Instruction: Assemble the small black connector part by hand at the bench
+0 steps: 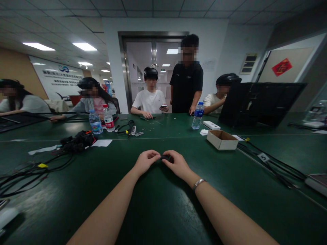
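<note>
Over the middle of the green table [158, 204], both hands meet on a small black object [165, 157] whose kind I cannot make out. My left hand [145, 163] is closed, thumb and fingertips pinching at the object's left end. From the other side, my right hand [179, 165] has its fingers curled round the object, hiding much of it. A metal band [199, 183] circles my right wrist.
Ahead to the right stand an open cardboard box [222, 140] and a water bottle [198, 116]. Black cables [270, 163] run along the right side. Leftward lie more cables [22, 173], a dark bundle [78, 141] and two bottles [95, 122]. Several people are across the table.
</note>
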Available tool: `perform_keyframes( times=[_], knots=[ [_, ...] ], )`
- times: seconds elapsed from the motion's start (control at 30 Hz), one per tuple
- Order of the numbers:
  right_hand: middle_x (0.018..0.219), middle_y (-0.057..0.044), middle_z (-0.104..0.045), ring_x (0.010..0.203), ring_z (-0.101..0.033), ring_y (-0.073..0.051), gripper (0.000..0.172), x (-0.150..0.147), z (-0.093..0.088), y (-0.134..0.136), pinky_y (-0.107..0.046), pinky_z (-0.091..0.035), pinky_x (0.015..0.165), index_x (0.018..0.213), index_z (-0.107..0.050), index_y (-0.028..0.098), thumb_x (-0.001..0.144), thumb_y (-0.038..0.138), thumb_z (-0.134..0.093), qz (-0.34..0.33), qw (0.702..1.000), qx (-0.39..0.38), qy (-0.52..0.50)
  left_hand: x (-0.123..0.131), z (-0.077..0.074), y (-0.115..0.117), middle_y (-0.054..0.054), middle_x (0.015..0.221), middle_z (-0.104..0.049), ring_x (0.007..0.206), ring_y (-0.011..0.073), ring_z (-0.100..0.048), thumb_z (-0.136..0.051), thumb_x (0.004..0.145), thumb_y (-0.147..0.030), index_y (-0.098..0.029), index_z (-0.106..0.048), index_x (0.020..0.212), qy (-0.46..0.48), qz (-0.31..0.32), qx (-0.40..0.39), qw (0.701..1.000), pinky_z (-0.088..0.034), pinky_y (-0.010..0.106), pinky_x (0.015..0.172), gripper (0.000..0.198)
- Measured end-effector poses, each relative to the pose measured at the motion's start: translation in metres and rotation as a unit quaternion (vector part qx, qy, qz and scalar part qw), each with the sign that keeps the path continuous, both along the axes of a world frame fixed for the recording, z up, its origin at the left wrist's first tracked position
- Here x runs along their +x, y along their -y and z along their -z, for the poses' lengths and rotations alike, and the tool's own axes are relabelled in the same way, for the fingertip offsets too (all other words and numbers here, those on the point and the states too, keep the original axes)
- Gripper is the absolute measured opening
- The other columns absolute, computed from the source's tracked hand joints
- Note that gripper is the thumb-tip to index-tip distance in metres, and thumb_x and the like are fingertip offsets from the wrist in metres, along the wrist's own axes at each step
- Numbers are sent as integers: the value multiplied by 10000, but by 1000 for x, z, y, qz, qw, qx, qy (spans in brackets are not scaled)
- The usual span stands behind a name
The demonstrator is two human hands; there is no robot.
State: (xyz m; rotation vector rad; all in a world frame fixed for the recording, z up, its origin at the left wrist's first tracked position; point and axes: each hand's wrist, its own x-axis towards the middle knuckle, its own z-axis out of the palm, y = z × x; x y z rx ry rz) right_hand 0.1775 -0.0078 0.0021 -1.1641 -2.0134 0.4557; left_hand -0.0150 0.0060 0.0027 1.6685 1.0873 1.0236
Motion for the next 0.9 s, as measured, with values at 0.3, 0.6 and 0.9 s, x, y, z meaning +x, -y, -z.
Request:
perform_keyframes(
  times=[0.3,0.6,0.9],
  knots=[
    [889,-25,-611,796,-554,-152,173,-1,-1,1,-273,-434,714,976,-640,194,808,235,-628,1,1000,-6,6,0,-1,0,49,920,-664,804,167,-616,-685,717,-349,-166,-645,879,-9,10,38,999,-482,314,787,247],
    [917,-31,-618,812,-559,-157,176,-1,-1,0,-283,-442,728,981,-636,198,807,229,-625,-3,1000,2,1,1,2,0,83,981,-683,908,191,-625,-698,720,-332,-164,-653,986,7,18,9,1000,-475,342,871,318],
    [942,-31,-612,796,-560,-148,198,0,2,-2,-279,-449,710,999,-624,203,804,232,-626,-7,1000,0,2,2,-1,3,71,909,-696,841,178,-638,-691,724,-353,-153,-665,930,17,31,-12,999,-485,334,835,289]
  ],
)
